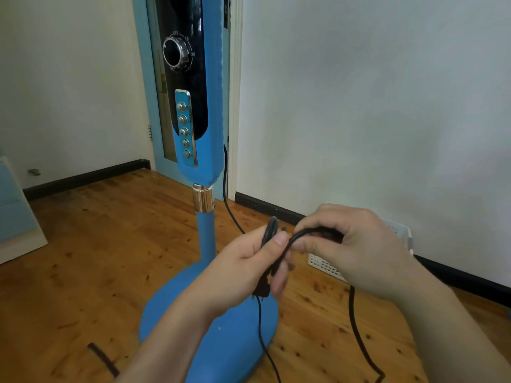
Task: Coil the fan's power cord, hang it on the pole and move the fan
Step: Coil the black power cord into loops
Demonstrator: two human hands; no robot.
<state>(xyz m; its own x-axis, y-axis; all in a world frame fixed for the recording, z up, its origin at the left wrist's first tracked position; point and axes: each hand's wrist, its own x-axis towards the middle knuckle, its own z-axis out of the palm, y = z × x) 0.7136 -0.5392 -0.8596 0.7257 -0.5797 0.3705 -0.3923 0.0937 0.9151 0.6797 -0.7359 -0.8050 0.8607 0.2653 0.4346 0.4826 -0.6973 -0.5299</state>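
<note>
A wooden floor (83, 244) carries everything here, running back to pale walls edged with a dark skirting board (83, 178). On it stands a blue fan (199, 150), its round base (221, 341) near the lower middle of the floor and its pole (206, 236) rising from the base through a shiny metal collar (203, 199) to a control column with a timer dial (175, 52) and a row of push buttons (184, 131). A white perforated basket (323, 265) sits on the floor against the right-hand wall, partly hidden behind the hands.

The black power cord (352, 308) comes down behind the column, passes to the hands in front of the pole, and trails in loops over the base and floor. The left hand (243, 275) grips several gathered turns of cord, thumb pressed over them. The right hand (356, 244), touching the left, has its fingers curled round a further bend of cord, pinching it just beside the bundle.
</note>
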